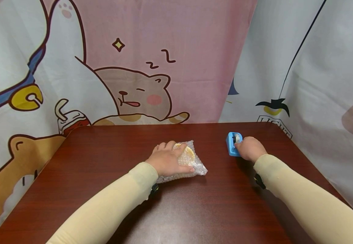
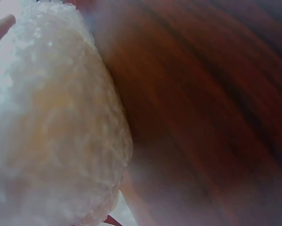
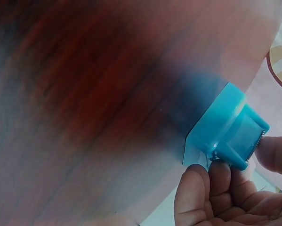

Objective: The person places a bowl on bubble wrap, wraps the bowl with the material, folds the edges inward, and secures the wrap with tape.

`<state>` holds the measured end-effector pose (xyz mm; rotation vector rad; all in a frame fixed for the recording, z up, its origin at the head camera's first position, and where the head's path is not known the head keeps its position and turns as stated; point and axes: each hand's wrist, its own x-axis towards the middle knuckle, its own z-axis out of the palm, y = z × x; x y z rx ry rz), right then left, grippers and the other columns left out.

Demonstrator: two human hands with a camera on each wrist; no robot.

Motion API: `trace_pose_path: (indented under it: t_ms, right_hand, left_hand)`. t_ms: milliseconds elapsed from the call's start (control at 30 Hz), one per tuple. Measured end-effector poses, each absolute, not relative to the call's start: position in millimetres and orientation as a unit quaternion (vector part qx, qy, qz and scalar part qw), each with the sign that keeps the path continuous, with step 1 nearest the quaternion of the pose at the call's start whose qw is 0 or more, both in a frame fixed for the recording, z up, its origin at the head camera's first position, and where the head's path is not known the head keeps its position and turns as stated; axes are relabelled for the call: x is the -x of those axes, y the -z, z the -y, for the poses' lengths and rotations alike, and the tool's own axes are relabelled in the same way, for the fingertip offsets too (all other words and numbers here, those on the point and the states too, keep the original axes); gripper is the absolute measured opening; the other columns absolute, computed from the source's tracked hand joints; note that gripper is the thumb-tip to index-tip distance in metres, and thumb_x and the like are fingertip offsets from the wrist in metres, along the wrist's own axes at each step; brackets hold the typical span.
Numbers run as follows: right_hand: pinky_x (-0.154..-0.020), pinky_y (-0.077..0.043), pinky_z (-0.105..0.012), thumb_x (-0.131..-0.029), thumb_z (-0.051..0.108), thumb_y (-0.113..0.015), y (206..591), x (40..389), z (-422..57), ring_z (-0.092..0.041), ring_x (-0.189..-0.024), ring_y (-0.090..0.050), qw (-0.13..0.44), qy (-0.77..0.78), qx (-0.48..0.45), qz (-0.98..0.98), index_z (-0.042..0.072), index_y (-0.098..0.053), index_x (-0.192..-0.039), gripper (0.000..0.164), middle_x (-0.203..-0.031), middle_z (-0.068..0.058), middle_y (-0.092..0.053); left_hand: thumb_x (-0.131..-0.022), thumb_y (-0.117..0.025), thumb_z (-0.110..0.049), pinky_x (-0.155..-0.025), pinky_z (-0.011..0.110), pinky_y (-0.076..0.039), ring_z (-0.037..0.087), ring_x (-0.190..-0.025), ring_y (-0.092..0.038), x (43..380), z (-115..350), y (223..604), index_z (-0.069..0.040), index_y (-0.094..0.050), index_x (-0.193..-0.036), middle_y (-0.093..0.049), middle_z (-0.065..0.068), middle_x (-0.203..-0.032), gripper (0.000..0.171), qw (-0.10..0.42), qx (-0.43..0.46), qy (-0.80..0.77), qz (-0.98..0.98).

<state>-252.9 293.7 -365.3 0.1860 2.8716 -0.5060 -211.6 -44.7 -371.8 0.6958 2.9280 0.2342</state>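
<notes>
A bubble-wrapped package point(image 1: 198, 166) lies on the table, a round yellow-rimmed thing showing through the wrap. On top of it rests my left hand point(image 1: 167, 161), fingers spread and thumb pointing right. In the left wrist view the bubble wrap point(image 2: 60, 122) fills the left side, blurred. To the right of the package is a light-blue tape dispenser point(image 1: 232, 149) with a small tape roll point(image 1: 237, 138) in it. My right hand point(image 1: 250, 149) grips its front end; in the right wrist view the thumb is at the toothed cutter and curled fingers point(image 3: 192, 193) touch the blue body point(image 3: 221, 122).
The dark red-brown wooden table point(image 1: 103, 152) reaches back to a cartoon-printed curtain point(image 1: 194, 67). More printed cloth point(image 1: 331, 84) hangs along the right side. Both forearms, in pale yellow sleeves, come in from the near edge.
</notes>
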Motion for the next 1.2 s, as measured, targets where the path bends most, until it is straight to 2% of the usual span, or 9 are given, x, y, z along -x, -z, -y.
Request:
trace_pose_path:
  t_ms: [1200]
  right_hand:
    - [-0.076, -0.053, -0.043, -0.107, 0.031, -0.054, 364.5, 254.7, -294.5, -0.033, -0.085, -0.057, 0.114, 0.190, -0.067, -0.973, -0.020, -0.059, -0.126, 0.055, -0.092, -0.022, -0.061]
  left_hand:
    - [-0.081, -0.049, -0.094, -0.123, 0.062, -0.028, 0.042, -0.147, -0.037, 210.8, 44.5, 371.9, -0.033, -0.024, -0.169, -0.033, 0.012, -0.168, 0.110, 0.065, -0.227, -0.077, -0.969]
